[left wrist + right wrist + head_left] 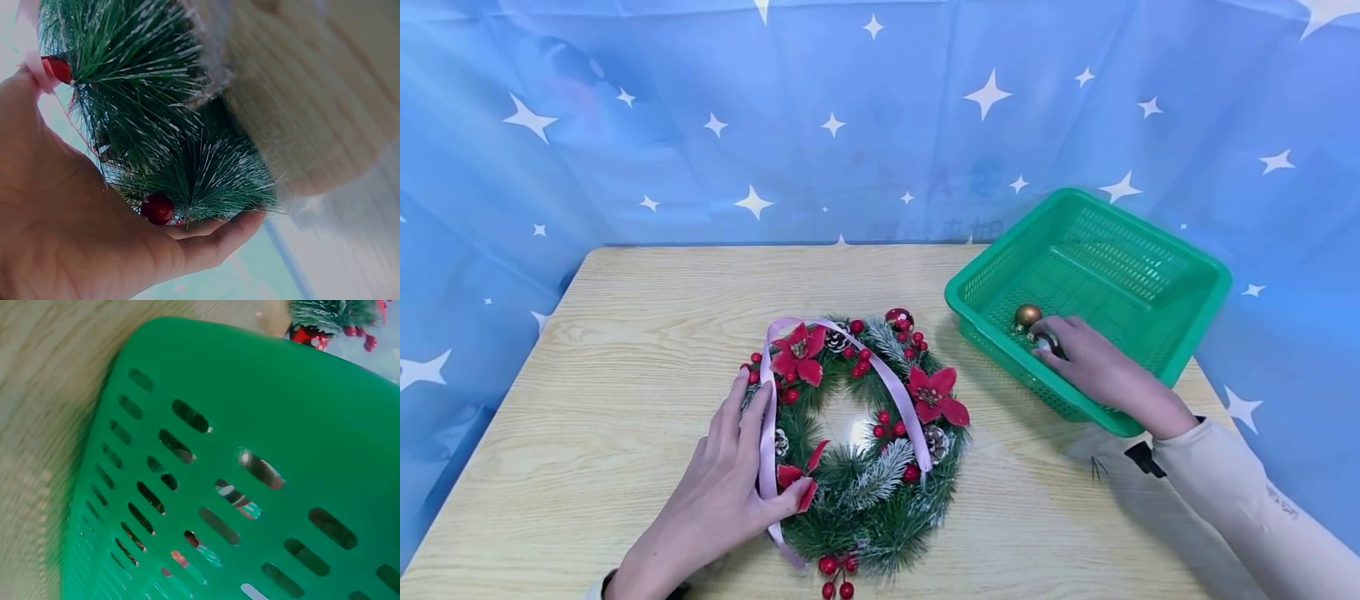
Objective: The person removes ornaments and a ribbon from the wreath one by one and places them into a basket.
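A green Christmas wreath (887, 508) with red flowers, berries, pinecones and frosted sprigs lies on the table. A pale pink ribbon (895, 387) loops over it. My left hand (718, 475) grips the wreath's left side, its thumb over a red flower and the ribbon. In the left wrist view, the fingers (219, 244) curl round the outer needles beside a red berry (157, 209). Inside the green basket (992, 350), my right hand (1086, 358) holds a small dark, shiny ornament (1047, 342), partly covered by the fingers. Next to it sits a gold-brown bauble (1027, 315).
The basket stands at the table's back right, its perforated wall (206, 456) filling the right wrist view. A red bauble (899, 317) with white dots sits at the wreath's top. Behind the wooden table (625, 350) hangs a blue curtain (850, 158) with white stars.
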{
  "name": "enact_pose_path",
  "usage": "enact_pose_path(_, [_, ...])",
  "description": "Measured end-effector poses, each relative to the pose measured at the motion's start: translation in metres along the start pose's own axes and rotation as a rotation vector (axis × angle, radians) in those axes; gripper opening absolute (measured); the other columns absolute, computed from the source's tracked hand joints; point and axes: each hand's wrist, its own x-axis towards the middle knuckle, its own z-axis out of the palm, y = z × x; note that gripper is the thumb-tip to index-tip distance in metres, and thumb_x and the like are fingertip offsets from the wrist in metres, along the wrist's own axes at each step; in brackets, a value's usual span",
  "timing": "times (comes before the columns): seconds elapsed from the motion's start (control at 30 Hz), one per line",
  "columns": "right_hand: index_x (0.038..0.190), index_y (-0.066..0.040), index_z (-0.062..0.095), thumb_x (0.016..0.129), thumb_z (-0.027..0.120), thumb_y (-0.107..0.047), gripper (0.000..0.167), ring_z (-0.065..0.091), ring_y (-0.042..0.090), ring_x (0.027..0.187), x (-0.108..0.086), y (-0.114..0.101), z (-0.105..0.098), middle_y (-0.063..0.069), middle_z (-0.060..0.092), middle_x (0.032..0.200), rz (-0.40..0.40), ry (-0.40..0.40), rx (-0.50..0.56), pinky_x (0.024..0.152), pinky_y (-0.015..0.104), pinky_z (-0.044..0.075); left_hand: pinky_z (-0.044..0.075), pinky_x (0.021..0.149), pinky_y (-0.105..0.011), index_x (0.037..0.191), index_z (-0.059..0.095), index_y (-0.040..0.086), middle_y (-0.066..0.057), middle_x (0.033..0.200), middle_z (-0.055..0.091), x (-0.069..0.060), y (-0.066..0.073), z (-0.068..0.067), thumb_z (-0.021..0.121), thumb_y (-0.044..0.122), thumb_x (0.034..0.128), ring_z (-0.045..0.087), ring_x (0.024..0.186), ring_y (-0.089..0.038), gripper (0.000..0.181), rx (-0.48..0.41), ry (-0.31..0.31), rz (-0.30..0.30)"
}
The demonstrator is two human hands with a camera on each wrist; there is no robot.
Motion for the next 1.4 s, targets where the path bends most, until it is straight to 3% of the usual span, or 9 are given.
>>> enact_pose_path(0.2, [0.145, 0.007, 0.056, 0.114, 0.06, -0.018, 0.04, 0.056, 0.046, 0.117, 0.002, 0.001, -0.001, 0.03, 0.059, 0.13, -0.005, -0.007, -0.003, 0.082, 0.058, 0.049, 0.043, 0.101, -0.079, 0.176, 0.013, 0.011, -0.017, 0.181, -0.001, -0.001, 0.001, 0.0, 0.087, 0.056, 0.0867, 0.028, 0.154, -0.055, 0.125, 0.008, -0.009, -0.012])
enact_pose_path(0.47, [0.154, 0.006, 0.048, 0.117, 0.056, -0.024, 0.049, 0.048, 0.056, 0.134, -0.004, 0.0, 0.0, 0.037, 0.047, 0.147, 0.03, 0.009, 0.016, 0.097, 0.072, 0.046, 0.044, 0.1, -0.079, 0.176, 0.013, 0.011, -0.016, 0.181, -0.001, 0.0, 0.001, 0.0, 0.086, 0.057, 0.0876, 0.027, 0.155, -0.055, 0.124, 0.015, -0.013, -0.013])
enact_pose_path(0.87, [0.156, 0.002, 0.046, 0.117, 0.053, -0.035, 0.054, 0.054, 0.051, 0.124, -0.01, -0.002, 0.002, 0.034, 0.042, 0.151, 0.056, 0.065, -0.003, 0.088, 0.067, 0.05, 0.041, 0.102, -0.081, 0.176, 0.011, 0.011, -0.018, 0.181, 0.0, 0.001, 0.002, 0.0, 0.087, 0.055, 0.088, 0.025, 0.156, -0.056, 0.124, 0.015, -0.018, -0.012])
enact_pose_path(1.2, [0.153, -0.001, 0.055, 0.117, 0.053, -0.032, 0.048, 0.054, 0.03, 0.089, -0.016, -0.014, 0.001, 0.026, 0.048, 0.148, -0.003, 0.209, 0.017, 0.069, 0.046, 0.045, 0.041, 0.103, -0.079, 0.176, 0.011, 0.012, -0.018, 0.181, -0.001, -0.001, 0.002, -0.001, 0.087, 0.053, 0.0876, 0.026, 0.155, -0.056, 0.124, -0.003, -0.015, -0.013])
enact_pose_path(1.4, [0.151, -0.006, 0.058, 0.117, 0.055, -0.026, 0.04, 0.061, 0.029, 0.106, -0.024, -0.018, 0.006, 0.02, 0.055, 0.142, -0.115, 0.347, 0.077, 0.08, 0.05, 0.049, 0.041, 0.104, -0.078, 0.176, 0.01, 0.012, -0.019, 0.18, -0.001, 0.0, 0.001, 0.0, 0.088, 0.053, 0.0875, 0.027, 0.154, -0.057, 0.124, -0.005, -0.022, -0.007])
